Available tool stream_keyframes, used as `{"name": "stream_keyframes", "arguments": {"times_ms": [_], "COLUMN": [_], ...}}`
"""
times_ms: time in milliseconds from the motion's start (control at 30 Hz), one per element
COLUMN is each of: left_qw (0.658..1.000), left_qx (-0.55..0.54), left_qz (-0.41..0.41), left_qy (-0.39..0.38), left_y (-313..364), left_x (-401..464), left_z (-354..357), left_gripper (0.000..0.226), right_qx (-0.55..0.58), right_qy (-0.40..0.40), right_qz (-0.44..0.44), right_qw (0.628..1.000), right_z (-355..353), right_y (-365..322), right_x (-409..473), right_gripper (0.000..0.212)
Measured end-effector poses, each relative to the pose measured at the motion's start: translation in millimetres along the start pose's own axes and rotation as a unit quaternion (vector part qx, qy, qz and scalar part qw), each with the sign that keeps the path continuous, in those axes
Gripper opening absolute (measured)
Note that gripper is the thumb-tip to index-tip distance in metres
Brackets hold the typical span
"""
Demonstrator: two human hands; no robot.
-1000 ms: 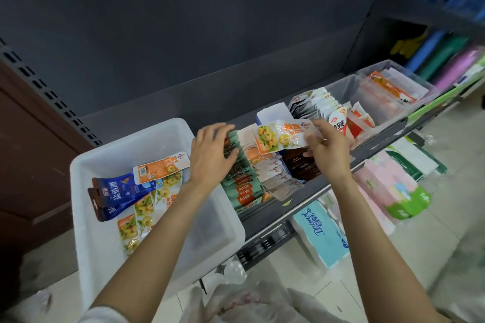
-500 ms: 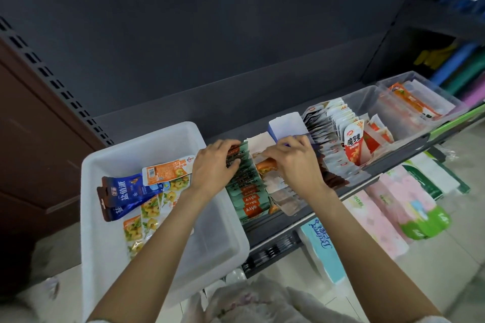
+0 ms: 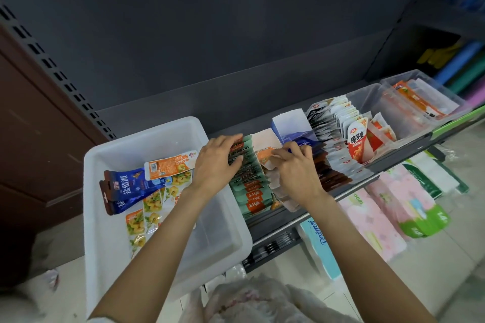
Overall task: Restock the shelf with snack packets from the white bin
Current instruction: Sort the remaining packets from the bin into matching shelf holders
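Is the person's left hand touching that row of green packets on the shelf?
Touching. The head view shows the left hand lying on the back end of the green packets, fingers spread flat across their top edges, with no gap visible between them.

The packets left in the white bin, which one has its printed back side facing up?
The orange-and-white packet lying on top near the left hand; it shows a barcode label, while the blue packets and shrimp-picture packets lie front up.

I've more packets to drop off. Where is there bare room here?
The white bin: its right half is bare floor, right of the blue packets. The shelf rows are packed, with the left hand and right hand working among them.
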State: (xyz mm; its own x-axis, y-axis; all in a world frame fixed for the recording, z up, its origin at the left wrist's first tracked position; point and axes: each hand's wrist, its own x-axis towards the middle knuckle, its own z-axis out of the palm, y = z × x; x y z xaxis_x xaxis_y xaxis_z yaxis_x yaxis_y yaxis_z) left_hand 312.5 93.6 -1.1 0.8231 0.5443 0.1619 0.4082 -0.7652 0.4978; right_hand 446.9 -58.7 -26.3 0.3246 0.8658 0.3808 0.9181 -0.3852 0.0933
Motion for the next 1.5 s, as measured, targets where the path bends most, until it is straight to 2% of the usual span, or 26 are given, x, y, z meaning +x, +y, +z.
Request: {"name": "stream_keyframes", "arguments": {"times_ms": [100,167,233,300,367,433,600,667,800,867,1033,1100,1167,1267,1333,1367,1433,1467,1500], "left_qw": [0.991,0.968,0.950,0.951,0.950,0.942,0.928,0.928,0.925,0.920,0.934,0.946,0.959,0.951,0.927,0.912,0.893,0.895,0.900], "left_qx": [-0.068,-0.129,-0.151,-0.115,-0.057,-0.011,0.054,0.069,0.071,0.054,-0.010,-0.042,-0.089,-0.213,-0.298,-0.339,-0.388,-0.392,-0.389], "left_qz": [-0.022,-0.068,-0.133,-0.204,-0.286,-0.335,-0.362,-0.357,-0.363,-0.373,-0.338,-0.305,-0.259,-0.220,-0.202,-0.207,-0.219,-0.211,-0.196], "left_qy": [0.115,0.203,0.239,0.203,0.109,0.030,-0.066,-0.079,-0.087,-0.106,-0.119,-0.106,-0.077,0.040,0.100,0.101,0.053,0.026,0.005], "left_y": [-3,-12,-30,-60,-93,-116,-131,-134,-131,-131,-136,-136,-129,-110,-97,-89,-75,-67,-60], "left_x": [-14,-32,-52,-72,-90,-103,-105,-105,-105,-107,-119,-125,-129,-133,-132,-131,-126,-122,-118], "left_z": [-11,-19,-24,-23,-16,-4,21,27,24,19,3,-8,-23,-52,-71,-79,-90,-93,-93], "left_gripper": [0.033,0.019,0.012,0.015,0.028,0.038,0.062,0.068,0.056,0.048,0.022,0.015,0.011,0.010,0.024,0.034,0.045,0.045,0.041], "right_qx": [0.130,0.228,0.296,0.335,0.327,0.285,0.155,0.138,0.092,0.080,0.125,0.141,0.159,0.258,0.381,0.460,0.618,0.669,0.696], "right_qy": [0.044,0.060,0.046,-0.019,-0.134,-0.238,-0.369,-0.396,-0.374,-0.367,-0.352,-0.322,-0.255,-0.171,-0.147,-0.148,-0.164,-0.167,-0.164], "right_qz": [0.019,0.021,-0.006,-0.046,-0.084,-0.105,-0.126,-0.116,-0.124,-0.133,-0.113,-0.118,-0.122,-0.084,0.003,0.065,0.179,0.212,0.228], "right_qw": [0.990,0.972,0.954,0.941,0.932,0.923,0.908,0.900,0.915,0.917,0.921,0.929,0.946,0.947,0.913,0.873,0.748,0.693,0.661], "right_z": [-19,-34,-45,-46,-32,-7,44,49,39,39,47,43,32,8,-8,-19,-42,-50,-58], "right_y": [-19,-42,-69,-98,-126,-153,-193,-200,-197,-192,-186,-185,-183,-175,-166,-160,-148,-142,-136], "right_x": [1,4,10,18,28,41,54,50,50,46,38,38,39,43,45,46,44,42,39], "right_gripper": [0.039,0.038,0.036,0.038,0.037,0.045,0.072,0.072,0.040,0.042,0.068,0.064,0.046,0.025,0.013,0.012,0.005,0.006,0.011]}}
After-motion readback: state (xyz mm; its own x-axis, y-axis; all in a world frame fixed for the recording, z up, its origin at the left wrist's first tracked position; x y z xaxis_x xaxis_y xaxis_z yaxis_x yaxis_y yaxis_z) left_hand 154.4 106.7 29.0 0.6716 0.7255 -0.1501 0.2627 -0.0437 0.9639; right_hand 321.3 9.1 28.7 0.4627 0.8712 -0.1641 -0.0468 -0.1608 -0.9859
